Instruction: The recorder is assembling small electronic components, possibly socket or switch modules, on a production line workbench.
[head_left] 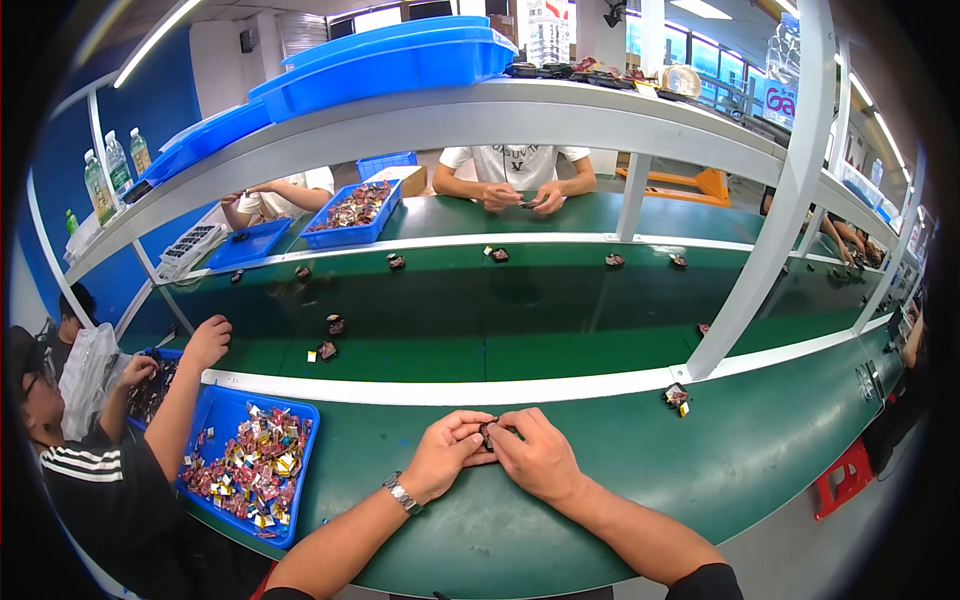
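Note:
My left hand [442,458] and my right hand [537,455] meet over the green table, with thumbs and fingers pinched together. Between their fingertips is a small dark part with some reddish colour [487,434], largely covered by the fingers, so its exact kind is unclear. A watch with a metal band [402,493] is on my left wrist. To the left of my hands, a blue bin [313,432] holds many small dark red, yellow and white pieces. One similar small piece [677,398] lies on the table at the right, beside a shelf post.
A white rail [450,391] separates my table from the green conveyor [520,345], where several small pieces lie. Grey posts hold a shelf [560,112] with blue trays [390,75] overhead. A person in black [110,470] reaches across at left; others sit opposite. A red stool [848,480] stands right.

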